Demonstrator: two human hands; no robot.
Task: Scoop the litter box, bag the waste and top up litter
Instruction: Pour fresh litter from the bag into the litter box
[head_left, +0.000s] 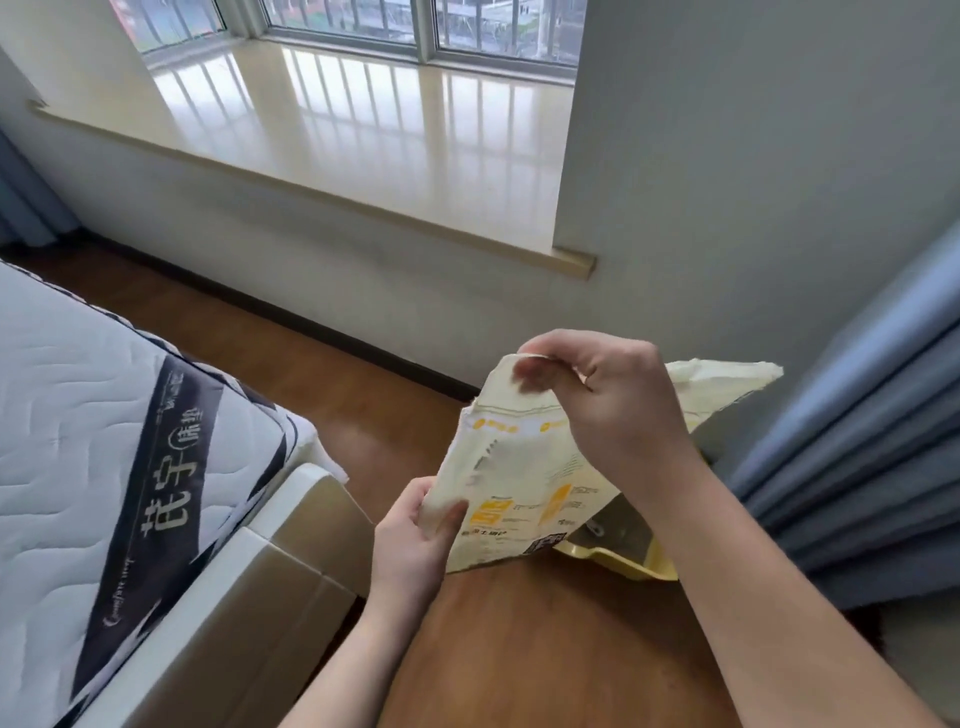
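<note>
Both hands have a grip on the litter bag (524, 467), a pale cream sack with yellow printed panels and small dark text. The right hand (597, 400) comes over from above and pinches the bag's upper left corner, thumb and fingertips curled down over the folded top edge. The left hand (415, 535) holds the bag's lower left edge, thumb lying across the printed face and the fingers wrapped behind it. The bag is held up off the floor and tilted, its top edge running away to the right, where the far corner looks torn and ragged against the wall (753, 182).

Just behind and below the bag sits the litter box (623, 564), a yellow tray of which only the near rim and a strip of greyish inside show; the bag hides the rest, and its lower edge hangs right at the tray's near rim. Whether the two touch cannot be told.

The tray stands on a brown wooden floor (519, 649) in the corner by a blue curtain (857, 493) hanging in folds at the right. To the left is a bed, with a white quilted mattress (78, 441) bearing a dark band of printed characters, on a beige frame (270, 587). Beyond, a wide glossy window sill (363, 130) runs beneath a window (415, 21) with railings outside
</note>
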